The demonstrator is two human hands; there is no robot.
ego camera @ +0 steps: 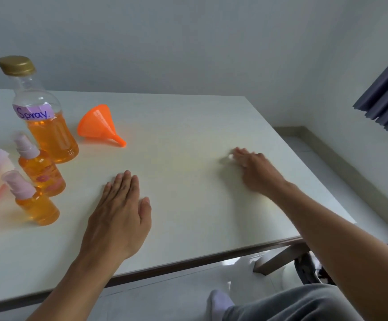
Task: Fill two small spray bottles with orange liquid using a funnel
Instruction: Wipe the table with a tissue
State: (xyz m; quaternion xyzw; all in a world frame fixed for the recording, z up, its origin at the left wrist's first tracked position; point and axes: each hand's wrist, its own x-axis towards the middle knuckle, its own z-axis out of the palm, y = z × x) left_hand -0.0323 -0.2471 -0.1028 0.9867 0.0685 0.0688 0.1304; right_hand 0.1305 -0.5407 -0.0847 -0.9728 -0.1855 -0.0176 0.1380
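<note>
Your left hand point(119, 209) flat, empty on bench point(188, 126); right hand point(253, 165) blurred, grip unclear. Left of frame: two spray bottles point(40, 172) full orange, big bottle point(47, 126) half full, funnel point(99, 126) on side.

**Bare forearms, grey trousers, pale socks**

Both arms are bare from the bottom of the view to the fingertips: no sleeves, cuffs, watch, rings or wristbands show on either one. The left hand point(121, 212) has short, unpainted nails on its fingers and thumb. The right hand point(255, 169) is slightly blurred, so its nails and finer details cannot be made out. Below the near edge of the surface, the person wears grey trousers point(299, 304) of a soft, loosely folded fabric. A foot in a pale, whitish sock point(218, 300) shows beside the trouser leg.
</note>
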